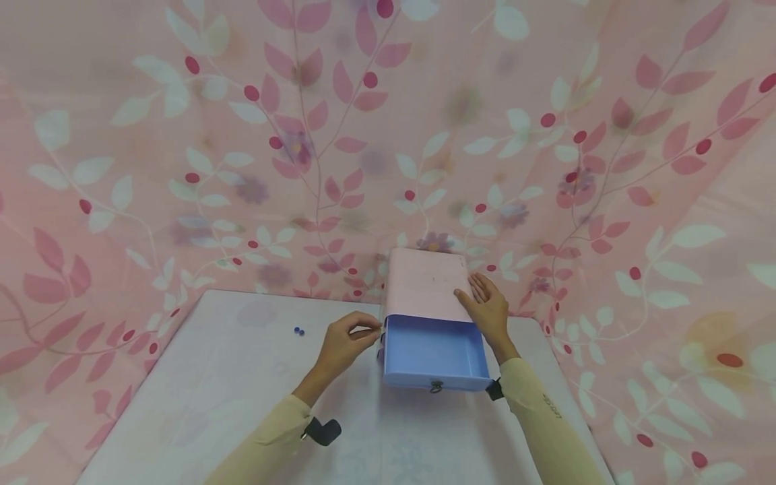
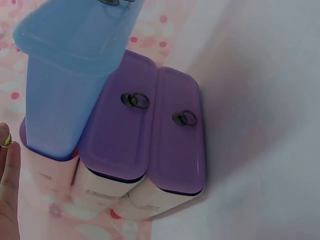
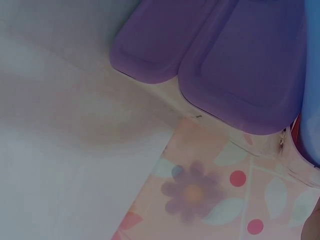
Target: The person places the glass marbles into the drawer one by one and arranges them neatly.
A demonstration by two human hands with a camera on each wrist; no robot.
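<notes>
A small pink drawer cabinet stands at the back of the table. Its top blue drawer is pulled out and its visible inside looks bare. Two purple drawers sit closed under it, each with a metal ring pull. Beside the blue drawer's left edge, my left hand pinches a tiny shiny yellowish thing, whose kind is too small to tell. My right hand rests on the cabinet's right side, thumb on the top, fingers extended along the edge.
Two tiny round blue pieces lie on the white-covered table, left of the left hand. A pink flowered curtain hangs close behind the cabinet and round the sides. The blue drawer juts forward over the table.
</notes>
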